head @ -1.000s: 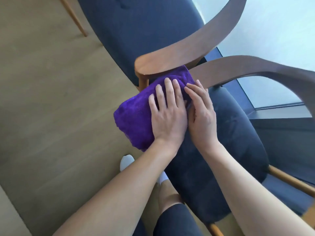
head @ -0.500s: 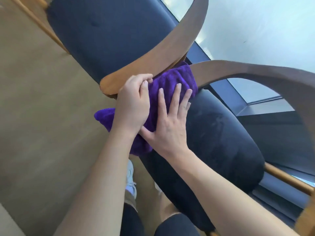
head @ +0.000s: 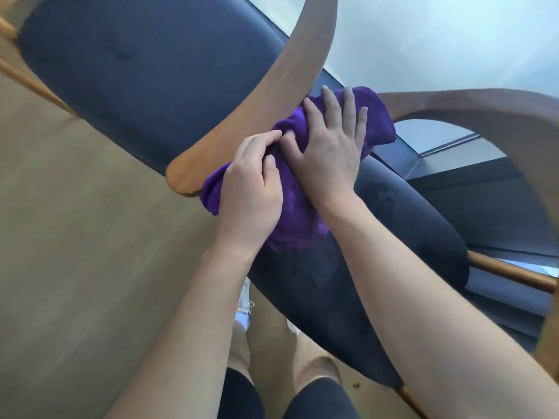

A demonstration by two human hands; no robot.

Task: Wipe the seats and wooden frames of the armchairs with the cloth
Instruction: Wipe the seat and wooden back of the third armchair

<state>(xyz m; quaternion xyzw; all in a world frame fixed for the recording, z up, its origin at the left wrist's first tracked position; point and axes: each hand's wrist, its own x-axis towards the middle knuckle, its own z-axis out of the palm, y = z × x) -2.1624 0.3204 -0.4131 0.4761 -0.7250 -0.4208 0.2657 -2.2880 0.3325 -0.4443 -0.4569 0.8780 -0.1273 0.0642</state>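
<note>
Beside the front end of the wooden armrest [head: 260, 107], my left hand [head: 251, 192] grips a bunched fold of the purple cloth [head: 293, 222], fingers curled into it as an anchor. My right hand [head: 329, 149] presses flat on the cloth, fingers spread, apparently to load it against the frame. The cloth is plush and crumpled, lying between the armrest and the edge of the dark seat cushion [head: 378, 237].

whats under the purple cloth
The cloth lies on the dark seat, beside the armrest. The left hand grips it, the right hand presses flat on top. The patch it covers cannot be seen.
</note>
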